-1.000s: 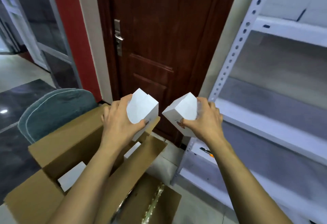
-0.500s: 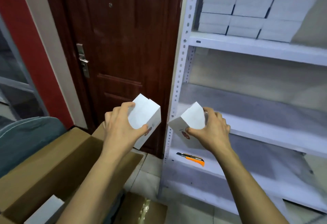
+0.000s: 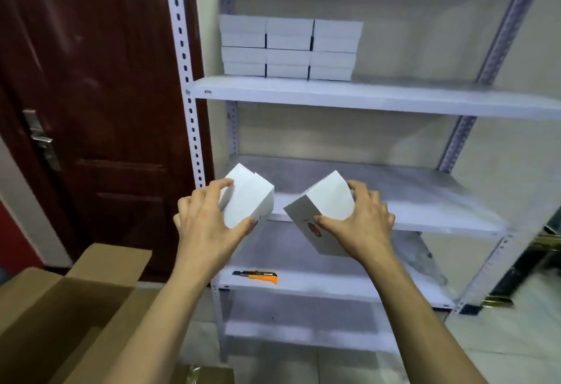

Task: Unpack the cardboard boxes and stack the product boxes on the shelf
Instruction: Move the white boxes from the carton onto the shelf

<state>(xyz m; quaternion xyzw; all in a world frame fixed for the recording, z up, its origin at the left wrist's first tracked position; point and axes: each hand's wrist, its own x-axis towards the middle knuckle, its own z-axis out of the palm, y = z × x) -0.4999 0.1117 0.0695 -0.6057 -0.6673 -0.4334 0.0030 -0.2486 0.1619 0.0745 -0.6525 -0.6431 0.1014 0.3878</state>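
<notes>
Gripping one white product box apiece, left hand (image 3: 209, 225) w/ left box (image 3: 247, 198), right hand (image 3: 361, 222) w/ right box (image 3: 321, 210), both near the bare mid shelf (image 3: 394, 198); stacked boxes (image 3: 288, 49) upstairs; carton (image 3: 60, 307) prob. not emptied.

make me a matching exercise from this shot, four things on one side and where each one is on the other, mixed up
Things:
1. box cutter
2. stack of white boxes
3. box with the red mark
4. cardboard box

Places:
A. on the upper shelf, at its left end
B. held in the right hand, in front of the middle shelf
C. on the lower shelf, near the left post
D. on the floor side, lower left, flaps open

Pairs: 1-C, 2-A, 3-B, 4-D
</notes>
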